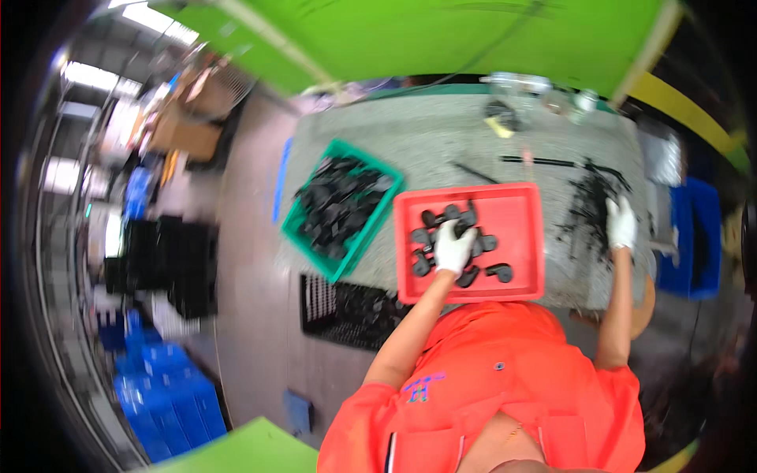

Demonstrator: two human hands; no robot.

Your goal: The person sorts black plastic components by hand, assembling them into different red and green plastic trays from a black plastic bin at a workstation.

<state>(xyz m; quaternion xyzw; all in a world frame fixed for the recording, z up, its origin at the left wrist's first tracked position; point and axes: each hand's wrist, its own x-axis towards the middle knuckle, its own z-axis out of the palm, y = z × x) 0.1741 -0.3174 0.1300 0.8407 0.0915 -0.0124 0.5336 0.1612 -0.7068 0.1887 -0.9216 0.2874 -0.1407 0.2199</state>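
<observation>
A red tray (516, 236) lies in front of me on the table, with several loose black rounded parts (499, 272) in its left half. My left hand (453, 251), in a white glove, reaches into it with the fingers closed around a black part (460, 229). My right hand (621, 225), also gloved in white, rests at the right edge of a scattered heap of thin black pieces (587, 201). Its fingers look apart and nothing shows in them, though the picture is somewhat blurred there.
Left of the tray stands a green crate (347, 266) filled with black parts. Below it, a black basket (319, 315) holds more dark pieces. A black rod (536, 161) and clear bottles (583, 104) occupy the far side of the grey table (441, 130). A blue bin (714, 236) stands at right.
</observation>
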